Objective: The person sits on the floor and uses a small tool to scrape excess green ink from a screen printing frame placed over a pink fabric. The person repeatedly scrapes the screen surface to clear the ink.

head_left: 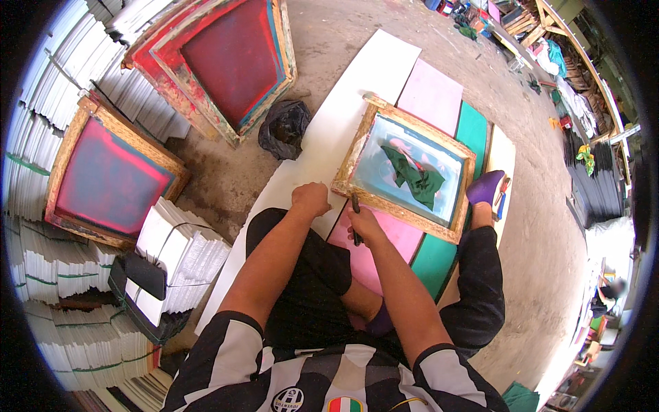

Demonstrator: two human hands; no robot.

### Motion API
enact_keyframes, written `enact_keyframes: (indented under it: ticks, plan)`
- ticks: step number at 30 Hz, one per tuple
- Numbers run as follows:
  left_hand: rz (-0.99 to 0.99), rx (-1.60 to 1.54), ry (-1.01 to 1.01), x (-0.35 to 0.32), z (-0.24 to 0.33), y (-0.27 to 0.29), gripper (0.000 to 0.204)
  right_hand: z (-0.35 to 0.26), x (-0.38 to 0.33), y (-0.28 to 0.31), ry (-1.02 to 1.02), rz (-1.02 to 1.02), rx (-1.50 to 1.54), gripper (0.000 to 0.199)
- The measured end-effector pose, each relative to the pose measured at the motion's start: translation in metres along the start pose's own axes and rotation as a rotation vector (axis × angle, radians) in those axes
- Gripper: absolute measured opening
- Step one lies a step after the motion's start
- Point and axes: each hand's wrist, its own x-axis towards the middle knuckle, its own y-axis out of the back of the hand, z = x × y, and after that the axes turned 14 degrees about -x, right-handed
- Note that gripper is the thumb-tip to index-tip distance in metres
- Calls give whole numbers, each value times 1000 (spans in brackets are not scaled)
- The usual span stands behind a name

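My right hand (366, 225) is closed round a slim black handheld tool (355, 209) at the near edge of a wooden screen-printing frame (419, 221); the tool's exact kind does not show. Left of the frame's near corner, my left hand (312, 199) is closed in a fist above the white board, and whatever it may hold is hidden. A crumpled dark green cloth (415, 177) lies on the pale mesh inside the frame. The frame rests across white (374, 69), pink (431, 96) and green (434, 266) boards.
Red-stained screen frames (233, 65) lean at the upper left, with a pink-edged frame (113, 182) lower down. Beside them sit a black plastic bag (285, 129) and tied white sheet stacks (185, 250). My purple-shod foot (486, 187) rests by the frame's right side, near small tools (504, 196).
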Motion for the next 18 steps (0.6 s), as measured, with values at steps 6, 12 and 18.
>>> enact_keyframes:
  ticks: [6,12,18]
  plan:
    - [28,-23,-19,0,5,1,39,5,11,-12,-17,188,-305,31]
    - [5,-73,-14,4,5,1,40,24,20,-21,103,347,-341,23]
    - [-9,-191,-118,11,3,-4,31,35,19,-17,106,22,344,17]
